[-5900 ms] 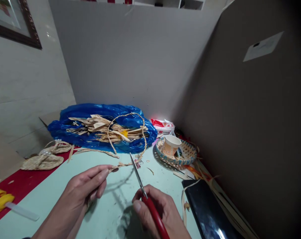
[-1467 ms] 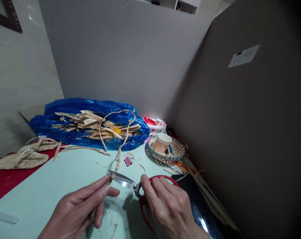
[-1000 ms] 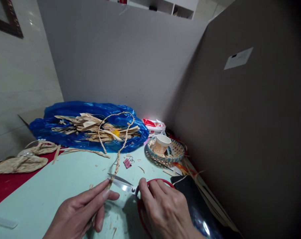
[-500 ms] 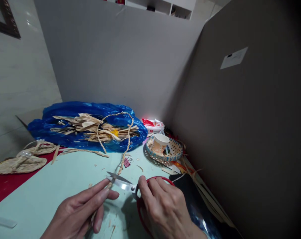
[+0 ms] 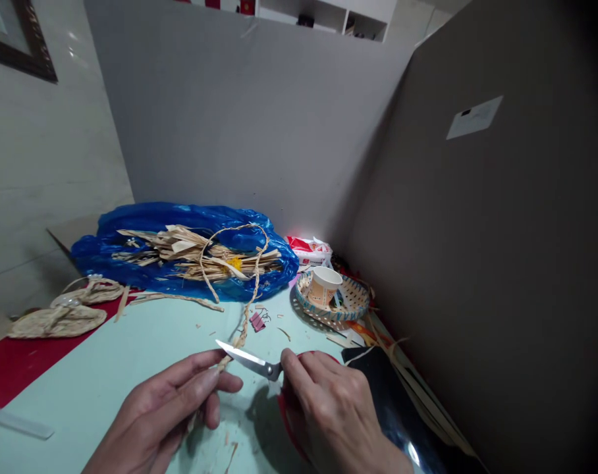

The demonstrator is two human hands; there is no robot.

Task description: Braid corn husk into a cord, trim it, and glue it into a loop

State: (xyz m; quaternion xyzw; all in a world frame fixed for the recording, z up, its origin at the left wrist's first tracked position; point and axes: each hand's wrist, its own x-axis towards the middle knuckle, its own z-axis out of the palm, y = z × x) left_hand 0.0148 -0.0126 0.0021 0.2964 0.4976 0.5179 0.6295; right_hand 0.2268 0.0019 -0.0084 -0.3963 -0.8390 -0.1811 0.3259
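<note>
**Scissors (image 5: 249,360) at the braided cord (image 5: 245,322)**

The left hand (image 5: 175,401) reaches in from the near left of the table (image 5: 106,368), palm turned inward, thumb and forefinger pinched together on the braided cord, the lower fingers loosely bent beneath. The right hand (image 5: 331,398) comes from the near right, back upward, fingers curled round the red handle of the scissors, which point left with the blades just beyond the left fingertips. Whether the blades close around the cord or merely lie across it is hard to tell.

From the pinch, the cord runs toward the table's far edge, passing just beside a pink binder clip (image 5: 258,322), and loops over the straw (image 5: 183,247) on a blue plastic bag (image 5: 89,253) along that edge. Toward the far right corner sits a woven basket (image 5: 355,311) holding a paper cup (image 5: 323,291); a glossy black object (image 5: 375,365) lies along the right edge, partly behind the right hand. Two straw sandals (image 5: 56,322) rest by the far left corner.
</note>
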